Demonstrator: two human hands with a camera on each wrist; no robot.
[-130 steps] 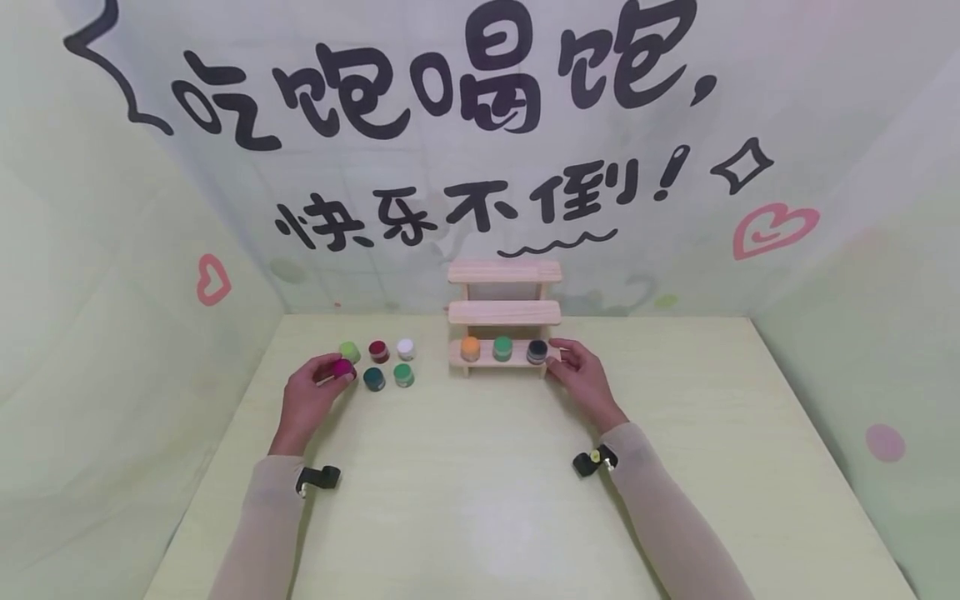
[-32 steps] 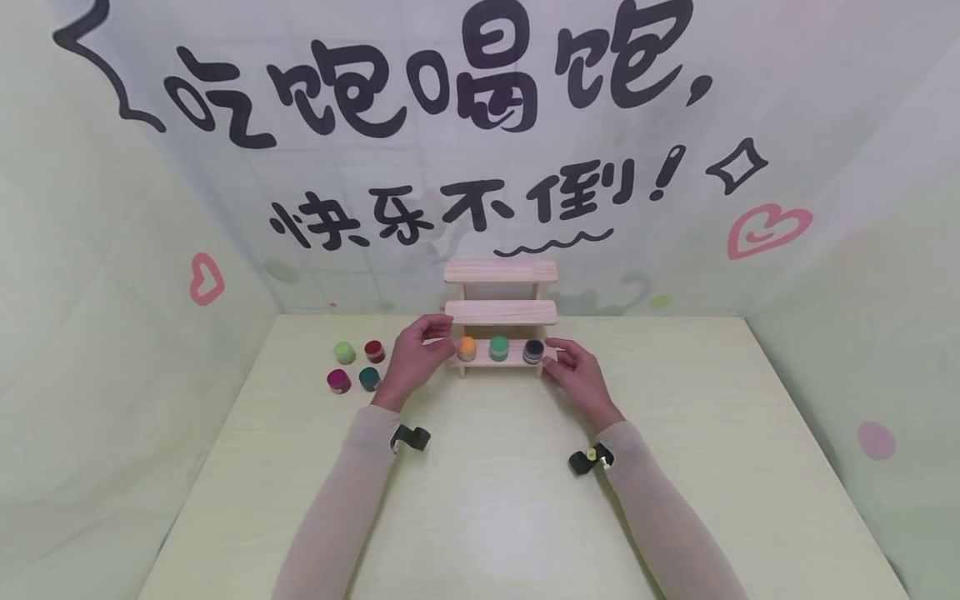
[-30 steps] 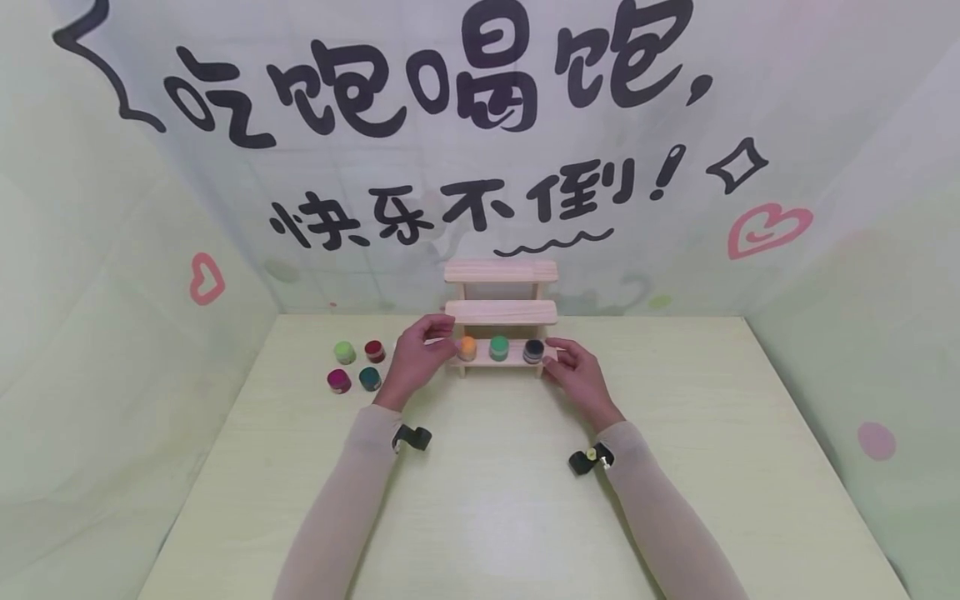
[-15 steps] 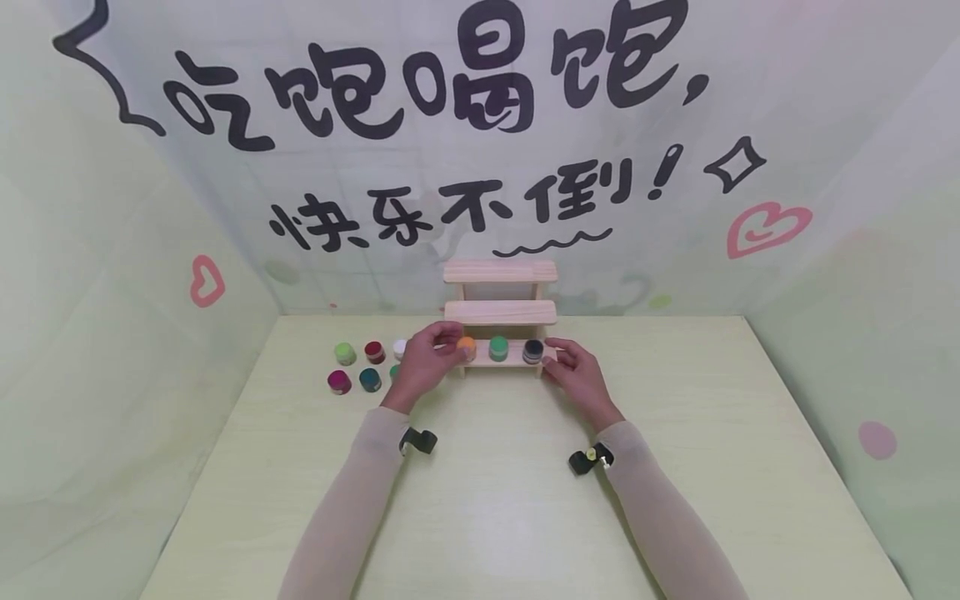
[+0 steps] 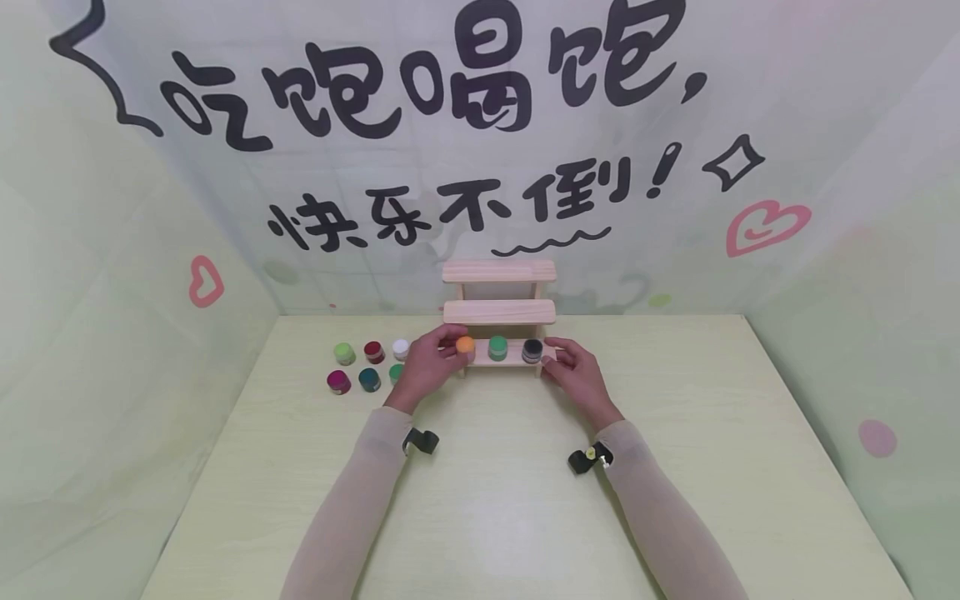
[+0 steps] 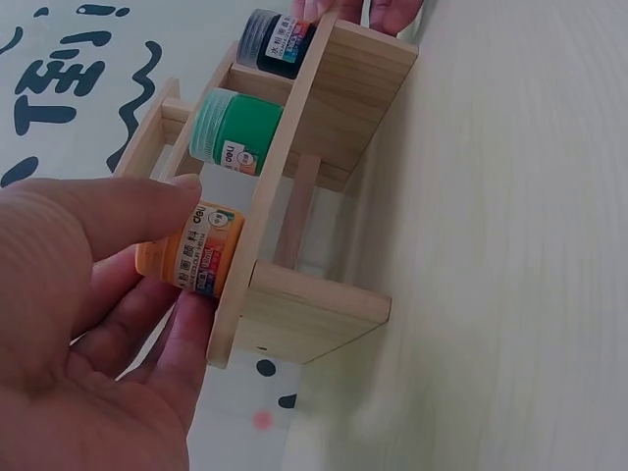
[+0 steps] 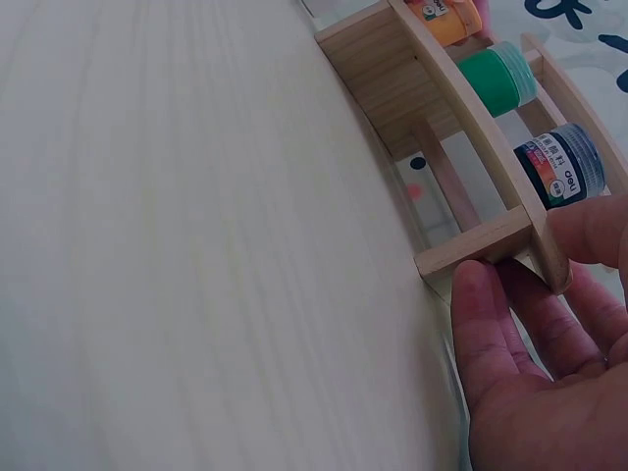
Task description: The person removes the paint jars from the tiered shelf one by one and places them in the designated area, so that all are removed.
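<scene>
Left wrist view has the left hand [image 5: 427, 367] pinching a labelled orange jar [image 6: 208, 250] on the lowest shelf [image 5: 515, 354] of a wooden stand [image 5: 498, 312]. Along that shelf stand a green jar [image 6: 250, 132] and a dark jar [image 6: 275, 44], both with ribbed lids; the right hand [image 5: 573, 373] grips the shelf's end beside the latter. Six small jars [image 5: 369, 380] sit in two rows on the pale table [image 5: 487, 492], one partly hidden.

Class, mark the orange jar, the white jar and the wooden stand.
Orange jar [image 6: 206, 251], left wrist view, on its label.
White jar [image 5: 401, 347], head view, on its lid.
Wooden stand [image 5: 498, 312], head view, on its middle shelf.
</scene>
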